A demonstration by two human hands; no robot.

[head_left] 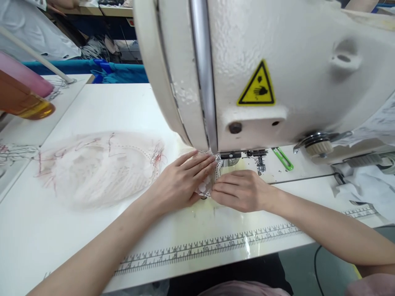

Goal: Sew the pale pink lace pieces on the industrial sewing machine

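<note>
Under the head of a white sewing machine (185,65) lies a small piece of white lace fabric (205,187). My left hand (177,181) rests flat on its left part, fingers stretched toward the needle area. At the fabric's right edge, my right hand (242,191) has its fingers curled together and pinches the lace. Both hands are just in front of the presser area, and the left one covers much of the fabric. The needle itself is hidden behind the machine head.
Sheer pale fabric with red threads (101,168) is spread at the left. A printed ruler (210,247) runs along the front edge. Green thread snips (282,158) lie right of the needle area. Amber and pink thread cones (26,98) stand far left. Another person's white clothing (33,33) shows behind.
</note>
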